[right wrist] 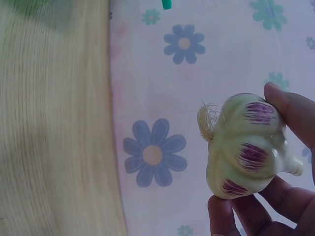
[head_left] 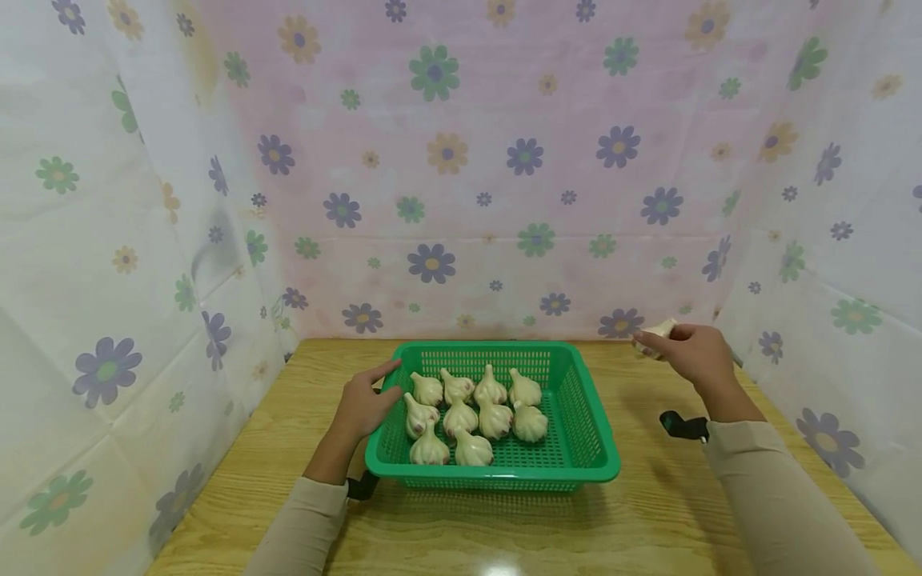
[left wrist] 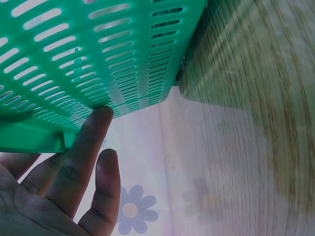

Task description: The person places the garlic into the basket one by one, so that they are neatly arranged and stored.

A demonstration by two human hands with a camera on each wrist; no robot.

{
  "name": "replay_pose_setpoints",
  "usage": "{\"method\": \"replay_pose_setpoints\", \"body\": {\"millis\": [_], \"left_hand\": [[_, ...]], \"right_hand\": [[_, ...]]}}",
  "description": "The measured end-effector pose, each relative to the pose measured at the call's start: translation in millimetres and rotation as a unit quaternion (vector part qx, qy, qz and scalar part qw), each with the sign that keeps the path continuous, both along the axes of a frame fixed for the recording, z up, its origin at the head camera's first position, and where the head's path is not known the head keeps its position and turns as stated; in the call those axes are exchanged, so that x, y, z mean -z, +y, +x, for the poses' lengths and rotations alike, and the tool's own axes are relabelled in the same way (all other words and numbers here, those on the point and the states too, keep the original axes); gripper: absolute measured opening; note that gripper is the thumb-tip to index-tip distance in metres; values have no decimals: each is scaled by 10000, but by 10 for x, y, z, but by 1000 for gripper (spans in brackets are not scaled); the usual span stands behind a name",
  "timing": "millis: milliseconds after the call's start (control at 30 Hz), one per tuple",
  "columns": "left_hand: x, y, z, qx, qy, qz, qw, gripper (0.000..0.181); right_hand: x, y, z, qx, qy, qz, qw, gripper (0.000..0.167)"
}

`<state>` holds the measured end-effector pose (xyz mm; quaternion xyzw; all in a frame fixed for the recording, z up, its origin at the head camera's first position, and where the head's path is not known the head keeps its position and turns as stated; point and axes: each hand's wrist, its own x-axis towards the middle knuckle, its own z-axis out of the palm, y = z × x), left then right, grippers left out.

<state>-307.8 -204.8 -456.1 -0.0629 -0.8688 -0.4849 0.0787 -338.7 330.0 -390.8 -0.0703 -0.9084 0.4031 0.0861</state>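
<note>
My right hand [head_left: 695, 356] holds a garlic bulb [right wrist: 248, 147] above the table, to the right of the green basket [head_left: 497, 472]. Pinched between thumb and fingertips, the bulb is cream with purple streaks and has a tuft of dry roots, clear in the right wrist view. At the basket's left side is my left hand [head_left: 363, 404], its fingers extended and touching the rim. One fingertip reaches the slotted wall [left wrist: 118, 49] from outside in the left wrist view. Several more garlic bulbs [head_left: 473, 448] lie in rows inside the basket, toward its left and middle.
The basket stands on a wood-grain table [head_left: 446, 536]. A flower-patterned cloth [head_left: 490, 160] hangs behind the table and along both sides. Black wrist mounts [head_left: 683, 426] stick out beneath both wrists.
</note>
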Motion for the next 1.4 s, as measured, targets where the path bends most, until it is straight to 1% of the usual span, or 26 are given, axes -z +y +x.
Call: {"method": "replay_pose_setpoints", "body": {"millis": [267, 433, 633, 833, 1067, 1233, 1400], "left_hand": [[6, -2, -8, -21, 5, -32, 10000, 57], [1, 1, -16, -44, -32, -16, 10000, 58], [-11, 4, -17, -39, -40, -39, 10000, 58], [-7, 3, -12, -45, -35, -43, 10000, 57], [9, -7, -7, 28, 26, -61, 10000, 57], [16, -11, -7, 46, 44, -57, 10000, 57], [12, -12, -6, 15, 7, -83, 10000, 57]], "right_hand": [[-99, -102, 11, -132, 116, 294, 9994, 77], [-173, -197, 39, -215, 255, 392, 9987, 71], [-255, -331, 89, -416, 420, 454, 9972, 65], [-293, -451, 118, -540, 475, 464, 9963, 68], [-326, -559, 148, -714, 548, 516, 9946, 68], [-378, -650, 200, -839, 476, 474, 9942, 71], [-410, -727, 223, -993, 591, 618, 9914, 71]]}}
